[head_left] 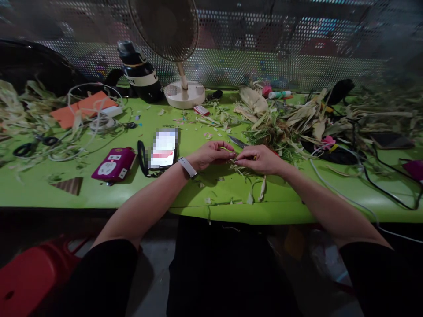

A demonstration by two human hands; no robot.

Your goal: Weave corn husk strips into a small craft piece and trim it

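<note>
Pinching small plant scrap (233, 156) in fingertip grip of both left hand (211, 154) and right hand (260, 159), right of smartphone (163, 149).

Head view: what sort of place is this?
Probably a makeshift workbench, perhaps in a small workshop or stall: dry husk-like leaves and trimmings litter the green tabletop, black-handled scissors lie at left, and a perforated metal screen stands behind.

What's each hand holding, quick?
Left hand: closed, pinching a small bit, too tiny to name.
Right hand: closed, seems to pinch the same bit; can't tell if it holds the blade too.
</note>
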